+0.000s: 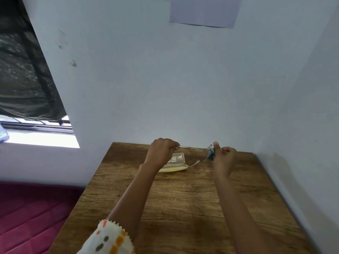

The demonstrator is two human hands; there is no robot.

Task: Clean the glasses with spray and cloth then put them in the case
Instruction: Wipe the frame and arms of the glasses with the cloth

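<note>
While the glasses [192, 147] are held up over the far part of the tabletop [183, 208], the step in hand appears to be wiping a lens with the cloth [210, 154]. One temple arm runs level from the left hand [161, 153] to the frame front. The second temple arm hangs down toward the case [178, 158], clear of the wood. The lenses themselves are too small to make out.

Hand positions:
- Left hand: fingers curled round the tip of the level temple arm, gripping it.
- Right hand [222, 156]: thumb raised; thumb and forefinger pinch the bluish cloth, which is folded over the frame front. The remaining fingers are curled toward the palm.

Recommended technique:
1. A grip at the temple tip is likely to load the hinge during rubbing. Shift the left grip toward the hinge or the bridge first.
2. Place cloth on both faces of the lens. Use light, small strokes and let no bare fingertip touch the glass.
3. Repeat on the other lens.
4. Fold both temple arms before lowering the glasses.

The case lies open on the tabletop, just below the left hand. No spray bottle is in view, and whether the lens is wet cannot be told.
</note>
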